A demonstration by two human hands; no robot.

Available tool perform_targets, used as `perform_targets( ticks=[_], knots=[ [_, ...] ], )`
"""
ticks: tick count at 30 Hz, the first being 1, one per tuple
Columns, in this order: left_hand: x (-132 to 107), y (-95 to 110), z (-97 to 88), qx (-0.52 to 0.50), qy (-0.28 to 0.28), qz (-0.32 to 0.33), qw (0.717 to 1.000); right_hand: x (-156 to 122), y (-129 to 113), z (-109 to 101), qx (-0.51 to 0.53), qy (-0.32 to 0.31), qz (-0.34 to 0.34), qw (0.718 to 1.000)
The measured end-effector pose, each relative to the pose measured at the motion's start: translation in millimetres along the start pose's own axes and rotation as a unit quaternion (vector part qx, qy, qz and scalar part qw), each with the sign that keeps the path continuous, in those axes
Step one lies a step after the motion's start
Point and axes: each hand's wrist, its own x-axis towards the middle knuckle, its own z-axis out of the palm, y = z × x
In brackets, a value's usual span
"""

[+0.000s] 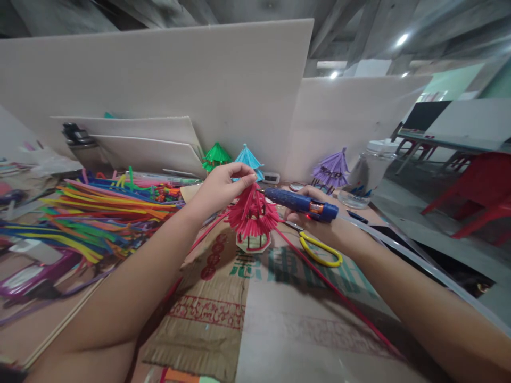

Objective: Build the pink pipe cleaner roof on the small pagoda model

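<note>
A small red pavilion model (pixel 255 215) with a tiered pleated roof stands on a pale base over printed cardboard (pixel 207 319). My left hand (pixel 225 183) pinches the tip of its roof between thumb and fingers. Held in my right hand (pixel 315 213), a blue hot glue gun (pixel 297 201) points its nozzle at the upper roof from the right; a small red light glows on it. A clear glue stick (pixel 399 247) trails from its back end. Below the gun lie scissors (pixel 321 252) with yellow handles. Long red strips (pixel 319 271) run out at either side of the model.
Bundles of colored pipe cleaners (pixel 104 205) cover the left side. Green (pixel 216 154), light blue (pixel 248 155) and purple (pixel 332 169) pavilion models stand behind, before white boards (pixel 159 80). A clear jar (pixel 367 173) is at right; a purple device (pixel 35 274) lies at left.
</note>
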Motion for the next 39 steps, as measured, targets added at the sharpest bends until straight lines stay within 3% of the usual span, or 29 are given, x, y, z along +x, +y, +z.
perform_targets(
  ticks=[6, 18, 39],
  knots=[
    [-0.5, 2.1, 0.0, 0.007, 0.005, -0.004, 1.0, 1.8, 0.7, -0.1, -0.025, -0.027, -0.041, 0.998],
    [-0.8, 3.5, 0.1, 0.004, 0.002, 0.004, 1.0, 1.0, 2.6, 4.0, -0.053, -0.064, -0.028, 0.996],
    [-1.2, 5.7, -0.3, 0.003, -0.002, 0.001, 1.0, 2.6, -5.8, 4.6, -0.069, -0.065, -0.007, 0.995]
  ],
)
